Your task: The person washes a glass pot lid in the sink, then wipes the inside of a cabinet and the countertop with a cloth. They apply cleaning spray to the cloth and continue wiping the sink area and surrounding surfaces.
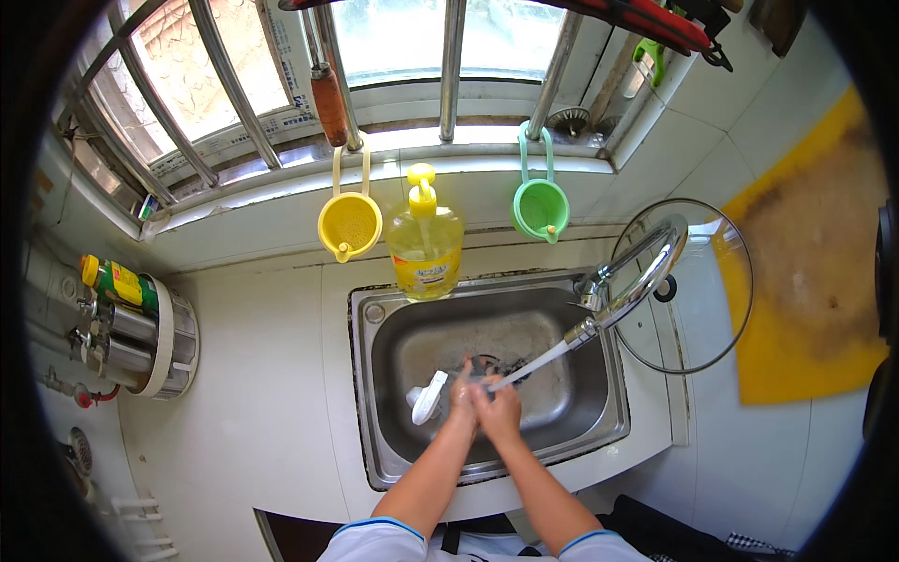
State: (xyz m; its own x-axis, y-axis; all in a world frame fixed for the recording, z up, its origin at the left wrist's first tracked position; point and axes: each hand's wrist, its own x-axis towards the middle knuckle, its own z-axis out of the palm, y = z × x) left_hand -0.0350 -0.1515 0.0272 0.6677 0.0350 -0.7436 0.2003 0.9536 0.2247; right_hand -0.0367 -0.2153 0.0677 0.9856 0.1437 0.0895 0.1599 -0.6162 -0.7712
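Both hands are inside a stainless steel sink (484, 330), close together under the stream from a chrome faucet (650, 274). My left hand (463, 395) is beside my right hand (500, 406), and the two touch. A small dark grey thing shows between and just above the fingers; its kind and which hand grips it cannot be made out. Water (530, 365) runs onto the fingers of my right hand. A white plastic piece (428, 399) lies in the sink, left of my left hand.
Behind the sink stands a yellow dish soap pump bottle (426, 256). Yellow (350, 226) and green (539, 209) strainers hang from the window bars. A glass lid (709, 309) and yellow board (793, 281) are right; a utensil rack (165, 344) stands left.
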